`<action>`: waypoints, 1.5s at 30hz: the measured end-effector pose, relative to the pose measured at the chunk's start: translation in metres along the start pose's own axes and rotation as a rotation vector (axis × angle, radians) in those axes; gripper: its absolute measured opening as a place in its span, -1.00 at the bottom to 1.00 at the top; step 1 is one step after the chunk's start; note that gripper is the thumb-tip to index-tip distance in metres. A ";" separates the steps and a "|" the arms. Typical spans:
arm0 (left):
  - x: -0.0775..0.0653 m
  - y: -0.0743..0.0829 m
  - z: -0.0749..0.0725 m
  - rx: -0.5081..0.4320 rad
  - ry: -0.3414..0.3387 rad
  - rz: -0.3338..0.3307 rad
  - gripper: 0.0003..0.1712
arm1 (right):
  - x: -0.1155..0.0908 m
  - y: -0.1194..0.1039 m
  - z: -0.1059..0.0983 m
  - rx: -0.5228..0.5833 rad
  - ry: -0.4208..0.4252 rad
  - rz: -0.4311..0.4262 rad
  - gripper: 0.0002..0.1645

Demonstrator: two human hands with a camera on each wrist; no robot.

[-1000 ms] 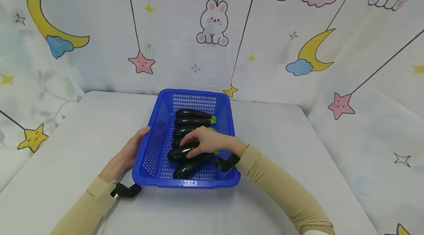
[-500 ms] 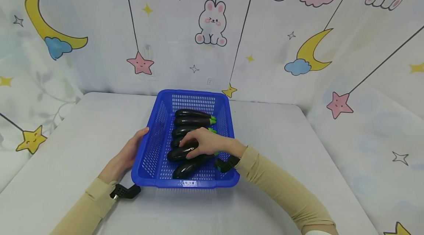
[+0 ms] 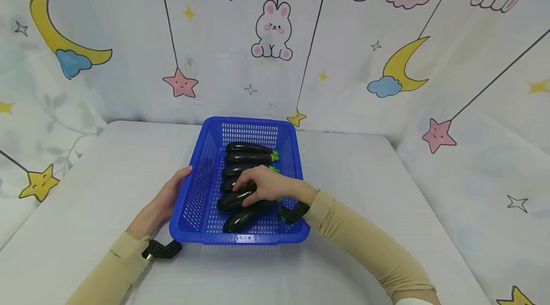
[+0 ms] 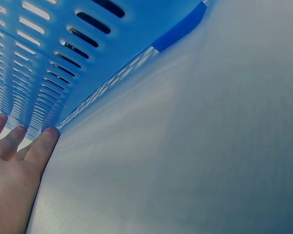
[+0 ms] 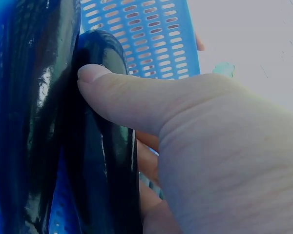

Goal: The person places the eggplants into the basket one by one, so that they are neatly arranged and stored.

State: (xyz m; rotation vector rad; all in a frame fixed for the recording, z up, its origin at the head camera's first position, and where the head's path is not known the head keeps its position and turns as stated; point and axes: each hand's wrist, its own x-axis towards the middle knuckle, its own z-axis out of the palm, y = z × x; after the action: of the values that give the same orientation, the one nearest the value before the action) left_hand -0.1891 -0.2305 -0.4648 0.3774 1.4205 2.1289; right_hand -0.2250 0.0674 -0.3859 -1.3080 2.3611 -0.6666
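Observation:
Inside a blue plastic basket [image 3: 197, 237] lie several dark, glossy eggplants with green stem ends, side by side. My right hand [image 3: 271, 184] reaches in from the right and grips one eggplant [image 3: 229, 201], thumb on the near side and fingers on the far side. The right wrist view shows the thumb [image 5: 122, 95] lying on this eggplant [image 5: 107, 180]. Another eggplant [image 5: 31, 117] lies beside it, nearest the basket's front. At the basket's left wall, my left hand [image 3: 165, 200] touches the outside with extended fingers [image 4: 41, 148]. The right hand partly covers the middle eggplants.
The basket stands on a white-covered table [image 3: 361, 190], with tabletop visible on both sides and in front. Behind it hangs a white backdrop [image 3: 227, 37] printed with moons, stars and rabbits. A black wrist device [image 3: 162, 249] sits below the left hand.
The whole scene shifts slightly left in the head view. Both hands keep their places on the eggplant and the basket wall.

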 end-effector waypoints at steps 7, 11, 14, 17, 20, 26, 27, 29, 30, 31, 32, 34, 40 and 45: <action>-0.001 0.000 0.001 0.000 0.002 -0.003 -0.14 | 0.000 0.001 0.001 0.035 0.007 0.030 -0.60; -0.002 0.000 0.000 -0.020 -0.015 0.002 -0.21 | -0.001 0.001 0.001 0.055 0.013 0.025 -0.64; -0.002 0.000 0.000 -0.033 -0.027 0.004 -0.25 | -0.001 0.001 0.000 0.067 0.019 0.019 -0.66; -0.002 -0.001 0.000 -0.041 -0.030 0.001 -0.25 | -0.001 0.001 0.000 0.088 0.023 0.019 -0.67; -0.002 -0.001 0.000 -0.047 -0.033 0.000 -0.25 | -0.001 0.002 0.000 0.110 0.027 0.021 -0.66; -0.001 -0.002 -0.001 -0.068 -0.053 0.012 -0.31 | -0.004 0.004 -0.003 0.189 0.035 0.028 -0.62; -0.001 -0.002 -0.002 -0.072 -0.057 0.013 -0.31 | -0.006 0.003 -0.004 0.208 0.038 0.030 -0.61; 0.001 -0.003 -0.002 -0.075 -0.057 0.010 -0.29 | -0.009 0.002 -0.008 0.247 0.050 0.024 -0.59; 0.001 -0.003 -0.002 -0.071 -0.053 0.007 -0.25 | -0.012 0.002 -0.011 0.260 0.054 0.015 -0.58; 0.002 -0.003 -0.002 -0.068 -0.050 0.005 -0.23 | -0.014 0.001 -0.014 0.277 0.058 0.010 -0.57; 0.002 -0.002 -0.002 -0.060 -0.046 0.003 -0.20 | -0.016 0.000 -0.016 0.295 0.064 0.005 -0.57; 0.003 -0.001 -0.001 -0.041 -0.040 0.006 -0.15 | -0.020 -0.002 -0.022 0.306 0.079 0.004 -0.57; 0.002 0.002 0.001 -0.015 -0.042 0.018 -0.16 | -0.036 -0.006 -0.038 0.310 0.125 0.046 -0.55; 0.001 0.001 0.000 -0.031 -0.046 0.008 -0.16 | -0.053 -0.004 -0.047 0.320 0.191 0.083 -0.56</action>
State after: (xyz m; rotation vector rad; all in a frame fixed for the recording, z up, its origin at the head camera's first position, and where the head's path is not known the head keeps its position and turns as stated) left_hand -0.1901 -0.2303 -0.4637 0.4187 1.3605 2.1325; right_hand -0.2198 0.1219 -0.3408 -1.0422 2.3131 -1.1329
